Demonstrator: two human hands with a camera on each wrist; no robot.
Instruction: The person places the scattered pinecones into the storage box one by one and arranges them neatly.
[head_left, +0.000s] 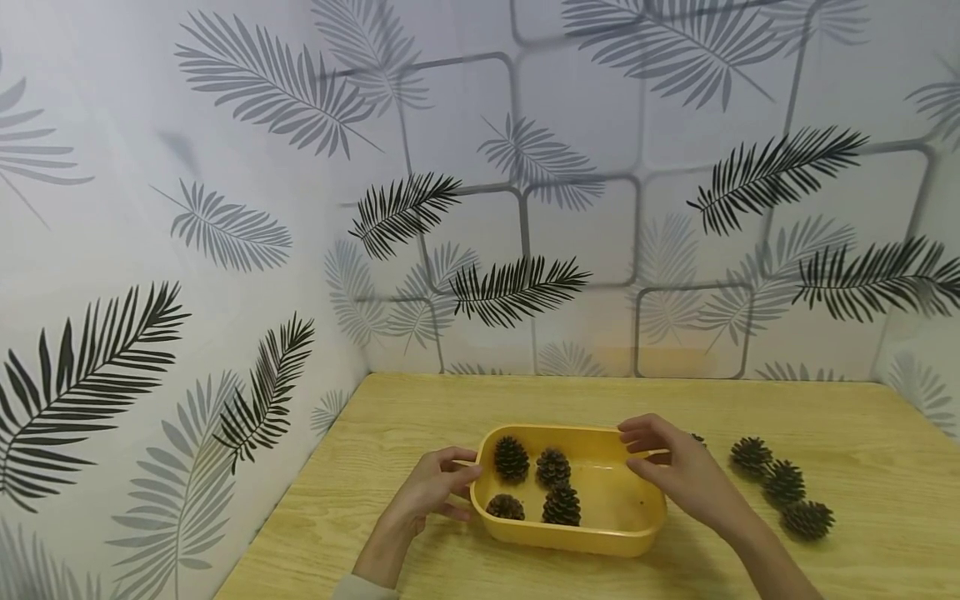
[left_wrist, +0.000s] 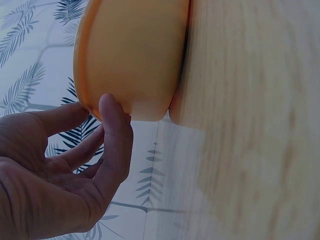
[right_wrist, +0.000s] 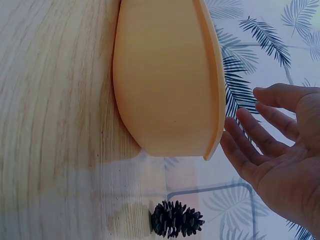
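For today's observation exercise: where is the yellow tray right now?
In the head view the yellow tray sits on the wooden table near its front edge, between the left hand and right hand, with four pine cones inside.

Your left hand (head_left: 435, 487) touches the left end of the yellow tub (head_left: 600, 533) holding four pine cones (head_left: 552, 467), your right hand (head_left: 678, 471) rests at its right rim, and three loose cones (head_left: 783, 483) lie on the wooden table (head_left: 862, 433).

Your hands flank the yellow tray (head_left: 592, 542); four pine cones (head_left: 553, 467) crowd its left half, leaving its right half open. More loose cones (head_left: 783, 483) block the table (head_left: 862, 417) to your right; walls close left and back.
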